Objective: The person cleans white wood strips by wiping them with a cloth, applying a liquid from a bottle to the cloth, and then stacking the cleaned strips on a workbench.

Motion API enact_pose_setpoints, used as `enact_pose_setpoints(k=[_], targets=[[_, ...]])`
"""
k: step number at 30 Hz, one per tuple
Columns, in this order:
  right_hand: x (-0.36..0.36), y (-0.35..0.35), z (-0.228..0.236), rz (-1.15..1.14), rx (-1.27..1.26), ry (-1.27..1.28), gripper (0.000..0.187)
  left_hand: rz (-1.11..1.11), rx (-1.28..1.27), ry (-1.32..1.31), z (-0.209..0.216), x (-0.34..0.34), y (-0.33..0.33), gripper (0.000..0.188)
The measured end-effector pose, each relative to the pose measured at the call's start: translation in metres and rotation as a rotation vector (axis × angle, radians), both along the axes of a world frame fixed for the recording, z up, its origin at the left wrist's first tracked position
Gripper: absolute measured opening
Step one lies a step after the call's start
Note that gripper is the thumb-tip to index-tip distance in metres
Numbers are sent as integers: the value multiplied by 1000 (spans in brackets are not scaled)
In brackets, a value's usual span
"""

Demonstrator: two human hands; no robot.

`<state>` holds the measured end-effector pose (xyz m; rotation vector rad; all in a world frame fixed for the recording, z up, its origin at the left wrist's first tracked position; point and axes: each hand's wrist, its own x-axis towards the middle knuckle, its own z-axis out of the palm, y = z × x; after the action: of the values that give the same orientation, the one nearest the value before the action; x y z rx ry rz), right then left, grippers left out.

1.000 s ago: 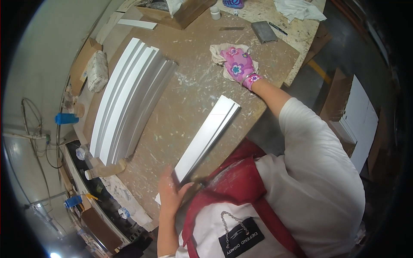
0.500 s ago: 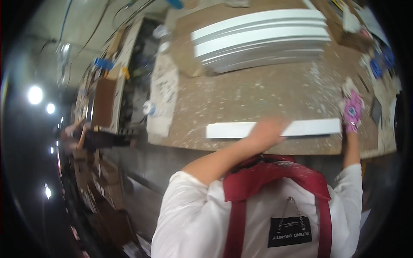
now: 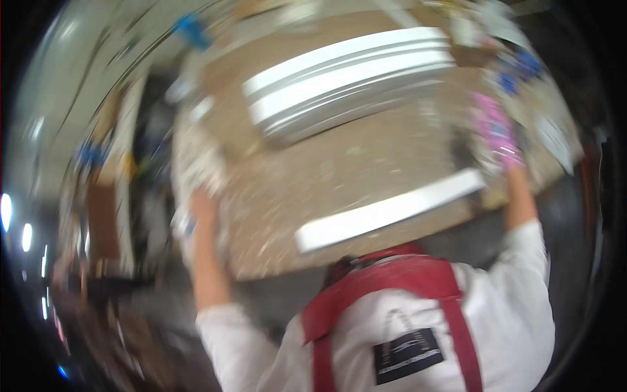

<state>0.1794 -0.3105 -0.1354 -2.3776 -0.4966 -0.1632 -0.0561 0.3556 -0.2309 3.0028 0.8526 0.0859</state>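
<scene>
A white strip lies flat near the front edge of the worktable, and neither hand touches it. At the table's left side, my bare left hand reaches down beside a small whitish object; blur hides whether its fingers hold that object. My right hand, covered in pink and white like a glove, is over the right side of the table, beyond the strip's right end. Motion smears its fingers. Farther back rests a stack of similar white strips.
A blue object sits among clutter at the back right. Pale paper or cloth covers the left table edge. Another blue item is at the far left. Shelving and cartons stand to the left.
My left hand has left the white strip and swung to the left side of the table. My right hand has moved slightly farther back. The whole view has turned and shifted.
</scene>
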Motion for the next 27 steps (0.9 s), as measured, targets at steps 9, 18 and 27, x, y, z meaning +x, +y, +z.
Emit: enact_pose_setpoints(k=[9,18,27], targets=[[-57,150,-20,637,537,63,37,-61,-642,-284,141,36,-117,34],[-124,141,2,1041,1682,1692,37,-500,-1692,-63,117,88,-301,52],[-116,8,-11,561,643,-191,48,-819,-1443,-41,109,95,-379,63]])
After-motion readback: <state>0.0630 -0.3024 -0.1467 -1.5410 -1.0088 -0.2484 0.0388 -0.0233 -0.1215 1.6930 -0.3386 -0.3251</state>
